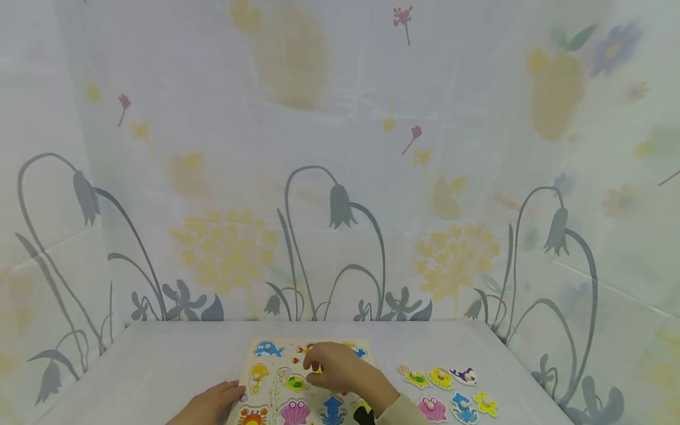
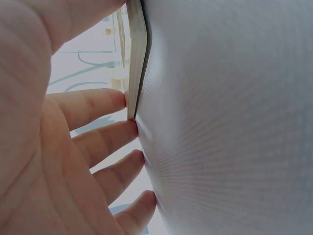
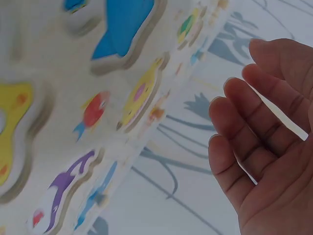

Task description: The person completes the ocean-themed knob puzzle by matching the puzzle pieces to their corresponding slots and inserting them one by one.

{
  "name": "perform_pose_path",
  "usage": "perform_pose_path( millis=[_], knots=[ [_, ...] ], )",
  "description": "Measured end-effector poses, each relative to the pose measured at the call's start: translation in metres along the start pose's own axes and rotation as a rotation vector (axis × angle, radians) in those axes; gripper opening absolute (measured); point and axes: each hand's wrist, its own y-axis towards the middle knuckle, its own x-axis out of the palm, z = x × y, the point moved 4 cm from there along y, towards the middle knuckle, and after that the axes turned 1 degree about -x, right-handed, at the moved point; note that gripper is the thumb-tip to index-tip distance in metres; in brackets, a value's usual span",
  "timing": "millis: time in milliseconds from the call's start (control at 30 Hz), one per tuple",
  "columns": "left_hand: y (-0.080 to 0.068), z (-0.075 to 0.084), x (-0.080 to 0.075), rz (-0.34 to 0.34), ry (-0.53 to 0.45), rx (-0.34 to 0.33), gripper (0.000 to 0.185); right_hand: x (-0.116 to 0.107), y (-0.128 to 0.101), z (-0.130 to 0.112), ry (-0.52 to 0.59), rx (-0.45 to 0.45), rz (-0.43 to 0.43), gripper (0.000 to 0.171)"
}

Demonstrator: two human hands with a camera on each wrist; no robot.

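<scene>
A pale wooden peg puzzle board [image 1: 319, 386] with sea animal pictures lies on the table. At its left edge is my left hand [image 1: 209, 404]; in the left wrist view the thumb and index fingertip touch the board's side [image 2: 138, 54], and the other fingers extend down to the tabletop. My right hand [image 1: 340, 369] hovers over the upper middle of the board, fingers loosely bent. Nothing shows between those fingers [image 3: 227, 115] in the right wrist view. A blue whale [image 1: 269, 349], a yellow seahorse [image 1: 258, 376] and a red crab [image 1: 252, 415] show on the board.
Loose puzzle pieces lie on the table right of the board: a turtle [image 1: 414, 376], a yellow round fish [image 1: 440, 378], a purple and white piece [image 1: 464, 376], a pink shell [image 1: 432, 408], a blue squid [image 1: 464, 408] and a yellow star [image 1: 485, 404]. A flower-printed curtain [image 1: 340, 141] stands behind.
</scene>
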Motion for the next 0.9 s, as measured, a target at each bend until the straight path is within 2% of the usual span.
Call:
perform_pose_path(
  millis=[200,500,700,900],
  knots=[
    [0.000,0.000,-0.001,0.002,0.024,0.029,0.086,-0.007,-0.019,0.013,-0.008,0.038,0.030,0.012],
    [-0.001,0.003,-0.001,0.008,0.033,0.012,0.087,-0.024,-0.054,0.039,0.090,0.144,0.083,0.016],
    [-0.002,0.003,-0.001,0.001,0.025,-0.007,0.087,-0.031,-0.073,0.057,0.098,0.199,0.101,0.016],
    [-0.002,0.002,0.001,-0.004,0.003,-0.012,0.088,-0.044,-0.092,0.071,0.088,0.233,0.159,0.014]
  ],
)
